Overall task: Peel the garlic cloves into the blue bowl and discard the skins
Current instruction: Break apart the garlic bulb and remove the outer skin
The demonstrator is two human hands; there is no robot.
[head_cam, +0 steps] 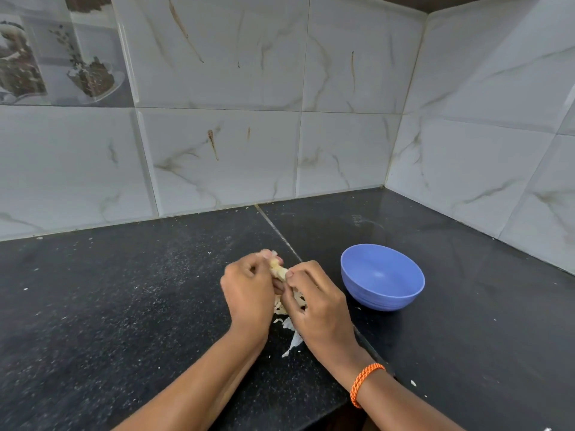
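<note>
Head view: left hand [249, 290] and right hand [314, 301] close together over the near middle of the black counter [124, 290], both with fingers curled, pinching one garlic clove [278, 270] between them. Beneath and just near of the hands, a scatter of pale garlic skins [287, 325] on the counter; to the right, near but apart from the right hand, the blue bowl [382, 276] upright with nothing visible inside. On the right wrist an orange cord bracelet [364, 384]; behind, far, a marbled tile wall [217, 150].

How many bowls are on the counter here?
1: the blue bowl stands on the black counter, to the right of both hands; it looks empty.
</note>
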